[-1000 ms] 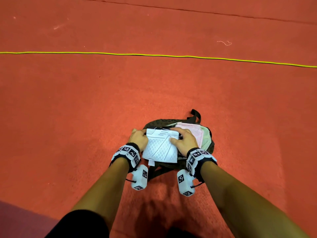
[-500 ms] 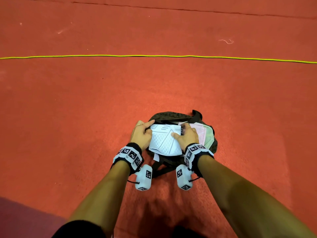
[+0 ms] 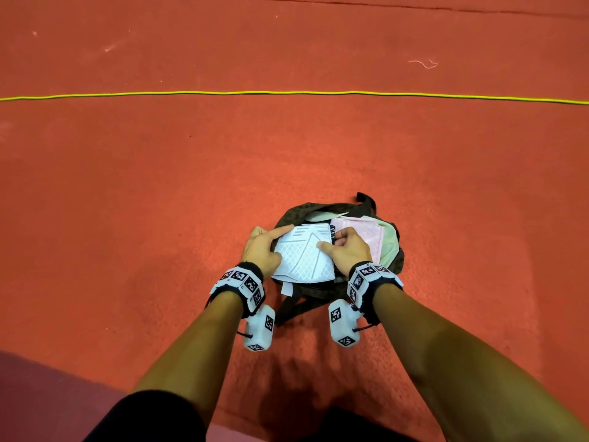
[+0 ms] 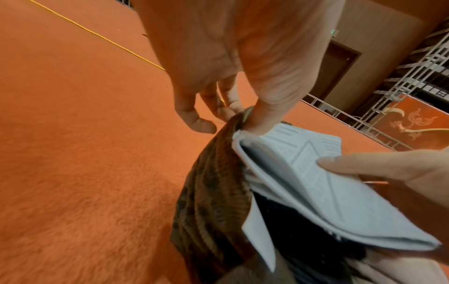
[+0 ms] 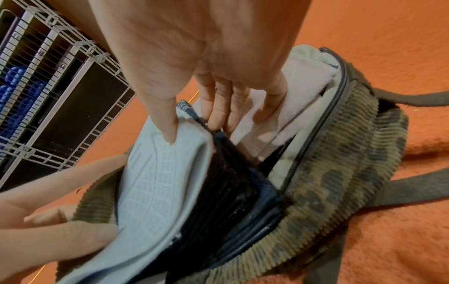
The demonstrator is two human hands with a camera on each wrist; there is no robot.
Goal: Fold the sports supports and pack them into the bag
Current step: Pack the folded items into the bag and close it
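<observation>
At the mouth of the bag (image 3: 322,209), I have the white support (image 3: 302,256) half way in. Compared with a second ago, the folded support has gone deeper: less of it shows above the near rim, and my left index finger, which lay curled at the edge, now points along the far corner of the support. I judge this means the packing step is almost done, only the last push down is missing.

My right hand (image 3: 345,252) grips the support, with the thumb on its white face and the fingers behind its right edge, against the pink support (image 3: 369,232) that already sits inside the bag, to the right of the white one. My left hand (image 3: 263,250) is at the left rim of the bag. In the left wrist view the thumb presses the corner of the support against the rim, and the other fingers hang loose outside, so I count this hand as open.

Inside the bag, under the white support, a black folded piece (image 5: 230,173) takes much room, and I think it can stop the support from sliding down. A pale green piece (image 3: 390,247) lies beyond the pink one. A yellow cord (image 3: 287,92) crosses the floor far behind the bag, well apart.
</observation>
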